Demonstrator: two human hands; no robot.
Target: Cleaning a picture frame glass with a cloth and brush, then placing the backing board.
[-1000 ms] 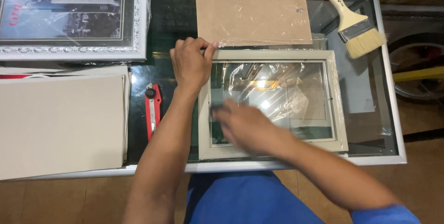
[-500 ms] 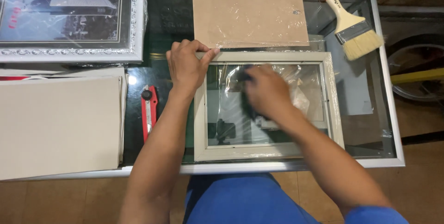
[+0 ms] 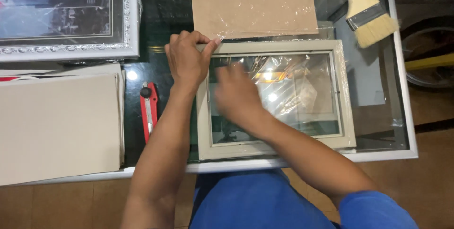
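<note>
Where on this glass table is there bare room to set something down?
Bare glass lies right of the cream frame, below the paintbrush, toward the table rim. A narrower strip sits between the silver picture frame and brown backing board. The left is crowded: grey boards, red cutter, left hand.

A picture frame [image 3: 276,96] is laid at frame centre on the glass table [image 3: 402,129], w/ a backing board [image 3: 253,4] just above it and a brush [image 3: 366,13] at upper right. A framed picture [image 3: 66,16] is set at upper left, w/ a cardboard sheet [image 3: 56,125] below it and a utility knife [image 3: 149,110] between sheet & frame. The frame's upper-left corner is covered by the left hand [image 3: 187,61]; the right hand [image 3: 236,94] is placed on its glass, left of centre.
</note>
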